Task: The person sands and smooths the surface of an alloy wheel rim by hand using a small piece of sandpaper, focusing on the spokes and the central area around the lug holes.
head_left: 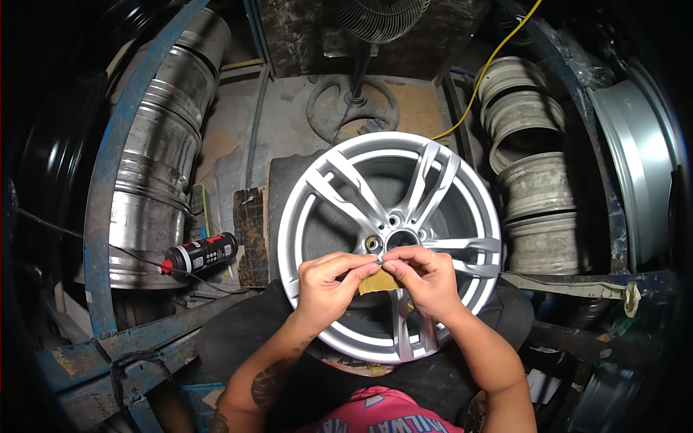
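Observation:
A silver alloy wheel rim (294, 229) with paired spokes lies face up in front of me, close to my lap. Over the area just below its centre bore, my left hand (326, 287) and my right hand (427, 280) meet, fingertips nearly touching. Both pinch the upper edge of a small tan piece of sandpaper (380, 282), whose lower part hangs down between them. Fingers of each hand are closed on it. Behind the fingertips, part of the hub with its bolt holes is covered.
Silver rims (148, 173) are stacked along a blue metal frame (108, 187) at left; dusty rims (534, 184) stand at right. A black spray can (209, 252) with a red cap lies left. Beyond are a pedestal fan (382, 16) and a yellow cable (494, 56).

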